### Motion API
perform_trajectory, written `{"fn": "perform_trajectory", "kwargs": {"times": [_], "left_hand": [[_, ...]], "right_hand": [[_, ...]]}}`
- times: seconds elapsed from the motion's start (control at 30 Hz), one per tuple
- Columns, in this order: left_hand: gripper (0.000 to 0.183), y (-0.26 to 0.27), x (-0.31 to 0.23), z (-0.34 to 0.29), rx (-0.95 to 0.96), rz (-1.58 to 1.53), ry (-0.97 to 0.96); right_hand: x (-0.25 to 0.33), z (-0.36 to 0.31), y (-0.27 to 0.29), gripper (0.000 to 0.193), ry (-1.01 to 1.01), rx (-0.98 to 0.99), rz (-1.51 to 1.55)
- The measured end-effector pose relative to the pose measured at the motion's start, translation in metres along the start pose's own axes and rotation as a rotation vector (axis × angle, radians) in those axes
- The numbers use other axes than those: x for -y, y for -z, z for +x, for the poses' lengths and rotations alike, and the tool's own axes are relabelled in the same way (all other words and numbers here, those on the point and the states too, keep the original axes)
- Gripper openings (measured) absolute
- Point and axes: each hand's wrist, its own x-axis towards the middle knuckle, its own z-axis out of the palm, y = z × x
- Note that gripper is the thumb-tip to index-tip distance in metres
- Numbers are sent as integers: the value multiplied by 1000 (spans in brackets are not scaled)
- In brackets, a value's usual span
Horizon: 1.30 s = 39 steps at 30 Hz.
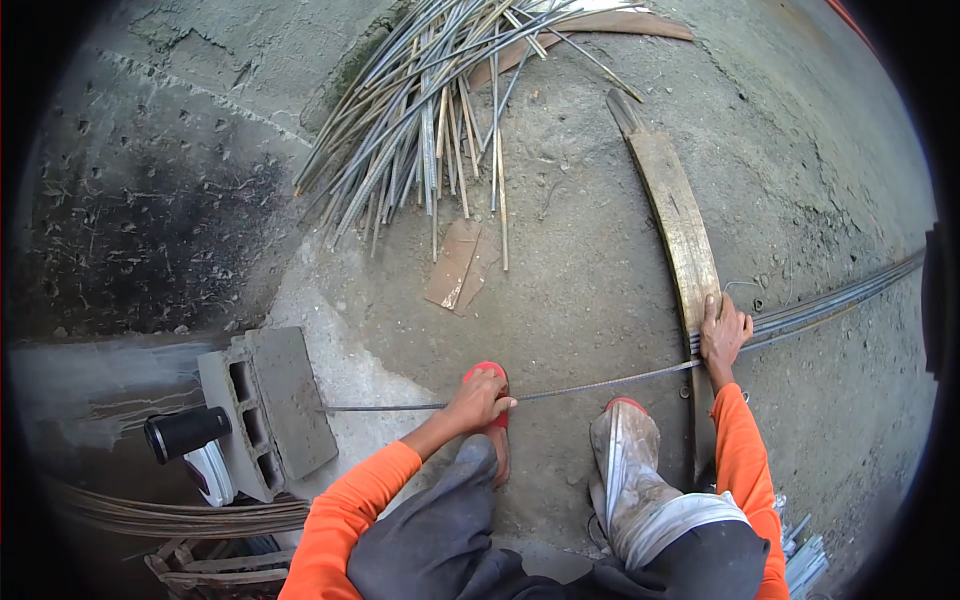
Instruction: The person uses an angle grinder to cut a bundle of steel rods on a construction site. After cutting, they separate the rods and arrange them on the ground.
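A long ribbed steel rebar (600, 384) runs crosswise in front of my feet. Its left end meets a grey hollow concrete block (290, 400). My left hand (478, 402) is closed round the rebar above my left foot. To the right, a worn wooden plank (675, 205) lies lengthwise, and the rebar crosses over it. My right hand (724, 335) lies at the plank's edge, fingers curled over a bundle of rebars (840, 303) whose near ends rest on the plank. The palm hides exactly which rods it grips.
A heap of cut rods (430, 110) lies at the far middle, with flat brown scraps (463, 266) below it. A black cylinder (187, 434) and a white object (210, 473) are by the block. Coiled rods (190, 512) lie lower left; short metal pieces (805, 560) lower right.
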Motion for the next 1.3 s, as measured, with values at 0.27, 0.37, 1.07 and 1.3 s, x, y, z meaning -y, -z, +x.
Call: {"fn": "perform_trajectory", "kwargs": {"times": [0.27,0.37,1.07,1.3], "left_hand": [[28,-40,-7,-6,-259,-244,-49],[28,-40,-20,-9,-247,-94,5],[48,4,20,4,180,-434,202],[55,35,-8,-31,173,-358,371]], "right_hand": [[-22,13,-1,66,77,24,108],[-47,-1,10,65,143,-68,221],[-17,-2,0,78,71,-11,-26],[-19,-1,1,78,95,-53,-26]]}}
